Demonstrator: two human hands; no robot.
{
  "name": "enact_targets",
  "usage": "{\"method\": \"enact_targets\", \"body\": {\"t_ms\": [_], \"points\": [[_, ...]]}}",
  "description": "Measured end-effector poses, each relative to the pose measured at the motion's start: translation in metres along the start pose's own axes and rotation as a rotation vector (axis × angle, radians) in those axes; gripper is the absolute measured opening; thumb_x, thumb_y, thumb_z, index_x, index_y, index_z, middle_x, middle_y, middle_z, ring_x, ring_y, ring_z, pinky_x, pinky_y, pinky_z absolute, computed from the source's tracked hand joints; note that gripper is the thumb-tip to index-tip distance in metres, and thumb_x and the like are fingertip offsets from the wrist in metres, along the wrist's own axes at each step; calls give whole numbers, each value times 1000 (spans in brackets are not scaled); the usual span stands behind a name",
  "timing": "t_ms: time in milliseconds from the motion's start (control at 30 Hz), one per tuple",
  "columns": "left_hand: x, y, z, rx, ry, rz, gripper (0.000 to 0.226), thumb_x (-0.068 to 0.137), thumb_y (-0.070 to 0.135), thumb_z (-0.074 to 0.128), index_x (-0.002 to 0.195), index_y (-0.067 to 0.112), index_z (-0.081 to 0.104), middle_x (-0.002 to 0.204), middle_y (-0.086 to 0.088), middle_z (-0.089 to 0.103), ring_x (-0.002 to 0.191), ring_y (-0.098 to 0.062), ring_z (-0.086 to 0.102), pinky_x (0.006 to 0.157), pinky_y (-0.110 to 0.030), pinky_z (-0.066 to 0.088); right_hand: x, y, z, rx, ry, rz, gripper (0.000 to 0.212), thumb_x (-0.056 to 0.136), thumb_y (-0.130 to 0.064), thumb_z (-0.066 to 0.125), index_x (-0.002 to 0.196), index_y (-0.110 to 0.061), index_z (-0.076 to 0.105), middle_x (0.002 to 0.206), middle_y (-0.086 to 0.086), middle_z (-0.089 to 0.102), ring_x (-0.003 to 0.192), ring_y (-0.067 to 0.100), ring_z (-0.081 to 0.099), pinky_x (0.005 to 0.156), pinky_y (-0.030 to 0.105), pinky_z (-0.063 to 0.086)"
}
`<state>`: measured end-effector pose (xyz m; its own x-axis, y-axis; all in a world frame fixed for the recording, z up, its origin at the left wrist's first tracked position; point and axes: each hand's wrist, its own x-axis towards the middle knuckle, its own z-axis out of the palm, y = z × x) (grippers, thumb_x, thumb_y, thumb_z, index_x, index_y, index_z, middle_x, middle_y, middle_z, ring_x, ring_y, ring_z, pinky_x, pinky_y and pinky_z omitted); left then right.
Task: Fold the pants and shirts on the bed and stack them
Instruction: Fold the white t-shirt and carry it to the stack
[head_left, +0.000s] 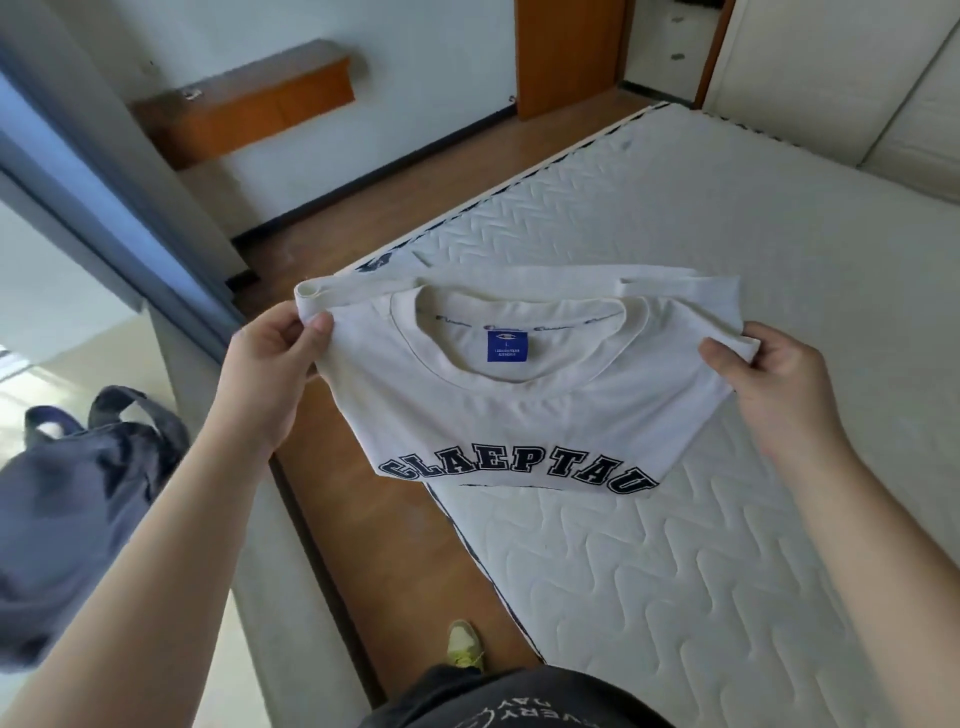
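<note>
Mattress (727, 312) under a cream shirt (519, 410) we hold up by its shoulders.
Our left hand (270, 374) and right hand (769, 384) each pinch a shoulder; the folded lower half hides behind, and the small blue neck label (507, 348) is too fine to read.

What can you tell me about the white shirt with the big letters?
The white shirt is a cream T-shirt of soft cotton-looking cloth, folded so its round collar faces up. A blue tag sits inside the neck, and dark block letters curve along its lower edge. The left hand pinches one top corner and the right hand pinches the other, holding it up over the edge of the quilted mattress.
</note>
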<state>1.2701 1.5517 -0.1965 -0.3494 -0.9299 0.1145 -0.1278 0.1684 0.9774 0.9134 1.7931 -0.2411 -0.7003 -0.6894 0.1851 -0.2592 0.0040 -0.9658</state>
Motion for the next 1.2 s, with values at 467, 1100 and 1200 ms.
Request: {"method": "enact_targets", "body": {"t_ms": [467,1100,1200], "points": [[37,-55,-150,48,159,-59,20,101,20,53,110,16,70,98,3,73,88,-10,67,76,-19,56,51,-26,189,-2,-192,-6,33,84,-17,73,58,-33,60,47,-18,45,46,-2,34,43,14,25],[154,-112,-295,47,224,-108,12,96,21,61,99,24,72,87,3,75,78,-11,69,70,-20,56,130,-44,400,-2,-283,-4,18,85,-13,72,72,-26,68,60,-20,64,53,-7,48,49,10,35],[174,-119,-304,56,258,-132,11,96,20,61,101,18,71,87,1,75,79,-11,69,72,-21,57,149,-40,427,20,-314,20,18,85,-14,73,73,-28,71,64,-18,68,55,-6,52,51,10,39]]}}
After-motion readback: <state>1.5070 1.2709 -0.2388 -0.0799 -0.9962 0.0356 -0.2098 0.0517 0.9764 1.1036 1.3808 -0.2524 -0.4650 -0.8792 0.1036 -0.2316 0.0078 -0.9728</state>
